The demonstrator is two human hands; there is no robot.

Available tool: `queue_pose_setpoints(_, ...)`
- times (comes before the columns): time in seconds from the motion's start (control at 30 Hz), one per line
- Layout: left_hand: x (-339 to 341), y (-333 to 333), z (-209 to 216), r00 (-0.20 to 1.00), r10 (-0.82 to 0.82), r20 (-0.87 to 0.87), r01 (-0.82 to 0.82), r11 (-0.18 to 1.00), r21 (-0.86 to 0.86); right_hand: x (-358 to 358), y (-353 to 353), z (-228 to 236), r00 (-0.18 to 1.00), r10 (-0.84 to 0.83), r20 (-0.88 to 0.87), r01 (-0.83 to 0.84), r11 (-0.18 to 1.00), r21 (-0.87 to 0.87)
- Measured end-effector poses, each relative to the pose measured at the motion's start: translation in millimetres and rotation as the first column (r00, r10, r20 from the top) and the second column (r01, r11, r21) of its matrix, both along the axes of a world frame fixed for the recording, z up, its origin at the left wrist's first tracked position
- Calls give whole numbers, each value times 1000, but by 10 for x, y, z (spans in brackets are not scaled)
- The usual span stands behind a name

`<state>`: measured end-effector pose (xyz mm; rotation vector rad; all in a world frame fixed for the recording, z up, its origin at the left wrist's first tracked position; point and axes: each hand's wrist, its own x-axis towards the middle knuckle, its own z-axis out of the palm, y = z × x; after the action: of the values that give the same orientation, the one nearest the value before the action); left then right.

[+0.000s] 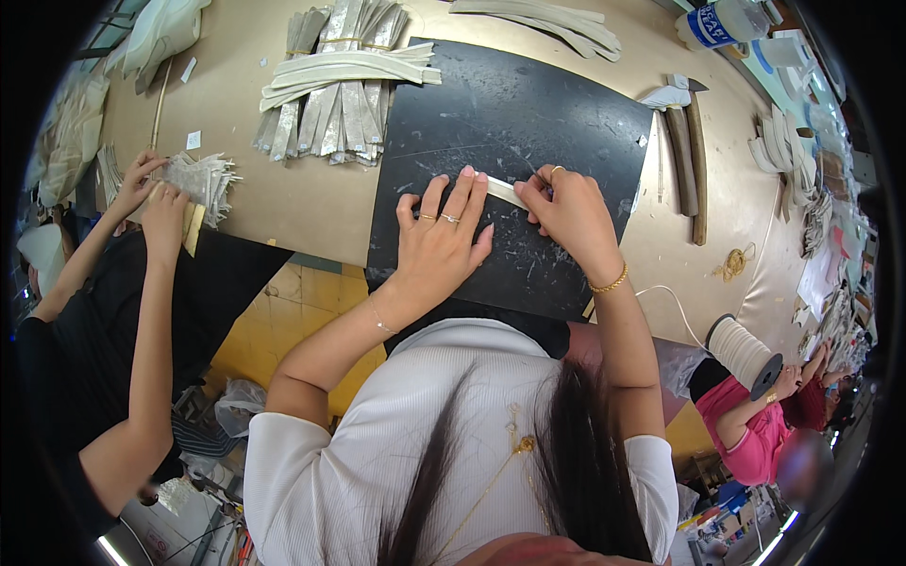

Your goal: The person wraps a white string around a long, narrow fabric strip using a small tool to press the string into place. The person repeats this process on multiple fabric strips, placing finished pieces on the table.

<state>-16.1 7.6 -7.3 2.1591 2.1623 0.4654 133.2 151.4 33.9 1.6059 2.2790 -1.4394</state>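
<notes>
A narrow cream strip (507, 192) lies on the black mat (453, 118) in front of me. My left hand (439, 236) rests with its fingers stretched out, the fingertips at the strip's left part, which they partly cover. At the strip's other end, the thumb and fingers of my right hand (566, 212) are pinched on it. The underside of that pinch is hidden. Beyond my left hand, banded bundles of greyish strips (340, 127) lie at the mat's far left edge, with cream strips (344, 72) laid across them.
Two hammers (685, 160) lie right of the mat, beyond a tangle of rubber bands (732, 265). A spool of white cord (744, 351) sits at the near right table edge. More strips (547, 24) lie at the back. A co-worker's hands (160, 198) work at the left; another person sits right.
</notes>
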Motion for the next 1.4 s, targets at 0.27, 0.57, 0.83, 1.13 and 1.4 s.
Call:
queue_pose_setpoints(0.27,108,69,-4,998,26,-52,-25,1000,6,32,-21,-123,1000,16,10,-17,994,108)
queue_pose_setpoints(0.57,-33,57,110,982,187,26,-183,979,-91,71,-57,-146,999,53,-1,-52,984,171)
queue_pose_setpoints(0.83,41,57,-25,946,-259,197,231,960,157,-15,-86,-39,1000,0,10,0,997,81)
queue_pose_setpoints(1.13,37,29,-38,971,-215,107,201,971,130,-31,14,-139,990,140,15,-140,972,191)
queue_pose_setpoints(1.4,2,56,-69,961,-254,111,232,955,183,-71,28,-49,992,124,36,-128,985,113)
